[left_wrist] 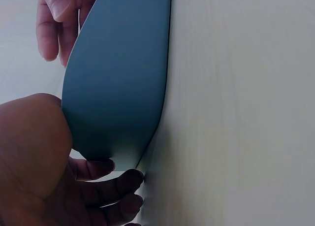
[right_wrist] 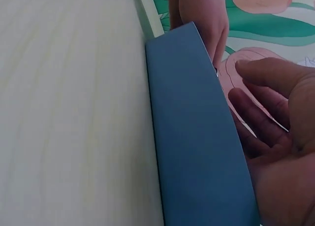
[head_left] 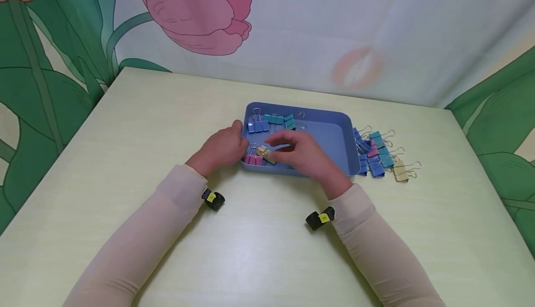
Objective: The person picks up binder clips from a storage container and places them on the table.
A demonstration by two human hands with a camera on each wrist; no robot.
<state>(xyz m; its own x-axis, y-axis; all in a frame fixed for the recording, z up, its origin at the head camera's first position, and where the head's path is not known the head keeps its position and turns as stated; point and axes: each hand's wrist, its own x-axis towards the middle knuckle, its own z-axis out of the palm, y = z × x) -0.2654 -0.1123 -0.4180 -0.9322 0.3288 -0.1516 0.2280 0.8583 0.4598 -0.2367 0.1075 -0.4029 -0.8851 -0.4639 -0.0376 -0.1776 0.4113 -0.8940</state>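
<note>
A shallow blue tray (head_left: 326,135) lies on the table. My left hand (head_left: 221,146) grips it at the left end; in the left wrist view the thumb side lies at the rim and curled fingers (left_wrist: 118,186) touch the outer wall. Over the tray's near side hovers my right hand (head_left: 301,151), thumb and fingers apart with nothing between them. Its fingertips are close to yellow binder clips (head_left: 269,156). Left of those, pink binder clips (head_left: 253,160) sit in the near left corner. Blue binder clips (head_left: 259,126) and teal binder clips (head_left: 274,119) are along the far side.
Just right of the tray, a loose heap of blue, pink and teal binder clips (head_left: 376,153) lies on the pale table (head_left: 251,251). A yellow binder clip (head_left: 401,171) is at its near right edge. A flower-printed curtain (head_left: 292,28) hangs behind the table.
</note>
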